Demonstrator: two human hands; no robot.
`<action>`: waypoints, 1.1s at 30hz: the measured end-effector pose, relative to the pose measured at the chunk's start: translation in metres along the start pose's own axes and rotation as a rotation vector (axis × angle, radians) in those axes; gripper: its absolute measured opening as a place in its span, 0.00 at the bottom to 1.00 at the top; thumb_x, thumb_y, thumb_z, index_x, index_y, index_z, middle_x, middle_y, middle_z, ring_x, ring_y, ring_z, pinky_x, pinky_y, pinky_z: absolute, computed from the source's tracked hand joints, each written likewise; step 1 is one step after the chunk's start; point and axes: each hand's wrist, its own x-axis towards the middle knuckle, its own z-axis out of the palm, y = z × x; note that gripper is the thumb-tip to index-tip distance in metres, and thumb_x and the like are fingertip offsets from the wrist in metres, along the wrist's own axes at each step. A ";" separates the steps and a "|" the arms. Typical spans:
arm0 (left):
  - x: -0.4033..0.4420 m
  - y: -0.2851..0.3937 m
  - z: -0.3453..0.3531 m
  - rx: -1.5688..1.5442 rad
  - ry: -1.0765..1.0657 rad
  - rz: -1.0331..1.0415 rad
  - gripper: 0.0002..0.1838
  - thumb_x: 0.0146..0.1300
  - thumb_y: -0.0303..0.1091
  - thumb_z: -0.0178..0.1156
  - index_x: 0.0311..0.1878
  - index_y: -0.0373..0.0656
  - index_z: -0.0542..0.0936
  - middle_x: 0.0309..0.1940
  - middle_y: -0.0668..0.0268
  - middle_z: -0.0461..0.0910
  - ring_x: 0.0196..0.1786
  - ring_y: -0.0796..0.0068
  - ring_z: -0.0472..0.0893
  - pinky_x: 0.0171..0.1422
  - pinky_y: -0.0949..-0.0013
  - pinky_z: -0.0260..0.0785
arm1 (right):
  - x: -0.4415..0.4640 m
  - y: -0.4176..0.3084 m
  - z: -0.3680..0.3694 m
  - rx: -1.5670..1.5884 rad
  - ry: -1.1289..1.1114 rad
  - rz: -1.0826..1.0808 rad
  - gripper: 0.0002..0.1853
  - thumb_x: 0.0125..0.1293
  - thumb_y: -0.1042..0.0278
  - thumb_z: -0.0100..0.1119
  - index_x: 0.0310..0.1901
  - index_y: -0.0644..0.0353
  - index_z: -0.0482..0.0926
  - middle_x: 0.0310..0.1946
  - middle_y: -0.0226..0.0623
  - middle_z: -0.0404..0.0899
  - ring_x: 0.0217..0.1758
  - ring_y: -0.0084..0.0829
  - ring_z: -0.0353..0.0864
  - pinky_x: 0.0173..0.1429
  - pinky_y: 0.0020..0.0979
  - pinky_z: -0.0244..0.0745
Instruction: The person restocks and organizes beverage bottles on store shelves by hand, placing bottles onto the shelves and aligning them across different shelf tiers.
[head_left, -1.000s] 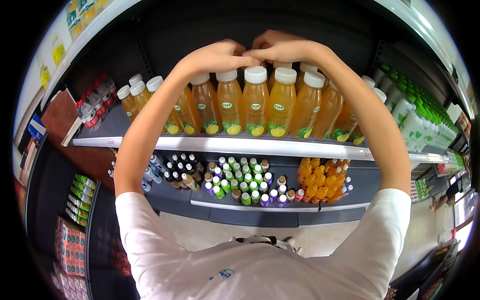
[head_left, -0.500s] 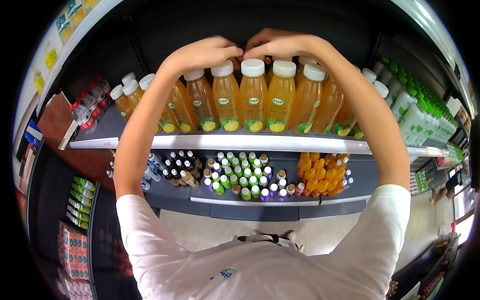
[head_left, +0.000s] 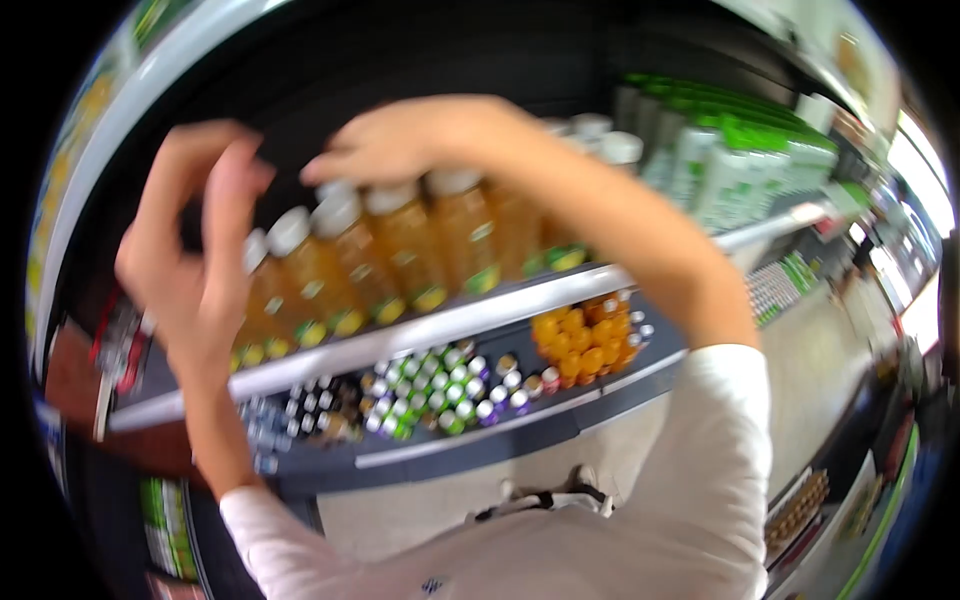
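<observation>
Blurred by motion, my left hand (head_left: 190, 240) is raised at the left end of a row of juice bottles, thumb and fingers apart with nothing seen between them. My right hand (head_left: 410, 140) reaches left over the white caps, its thumb and fingers stretched apart; no held thing shows. Just below it stand the amber juice bottles (head_left: 408, 245), upright on the grey shelf, with yellow-and-green fruit labels. Whether my right fingers touch a cap (head_left: 338, 212), I cannot tell. My right forearm hides some bottles farther right.
The white shelf edge (head_left: 470, 318) runs below the bottles. Green-capped white bottles (head_left: 725, 165) stand at the right, red-labelled bottles (head_left: 122, 345) at the left. Small green and purple bottles (head_left: 430, 390) and orange bottles (head_left: 585, 340) fill the lower shelf.
Both hands have left the middle of the bottle row and moved left, drawing apart. The view has turned, so the shelf now slants up to the right.
</observation>
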 end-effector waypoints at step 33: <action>0.216 0.492 0.465 -0.696 0.074 0.424 0.15 0.73 0.46 0.61 0.47 0.42 0.82 0.37 0.61 0.88 0.41 0.62 0.85 0.49 0.60 0.76 | -0.674 0.051 -0.126 -0.550 0.129 0.991 0.26 0.73 0.47 0.57 0.56 0.64 0.80 0.50 0.48 0.83 0.55 0.49 0.84 0.55 0.46 0.82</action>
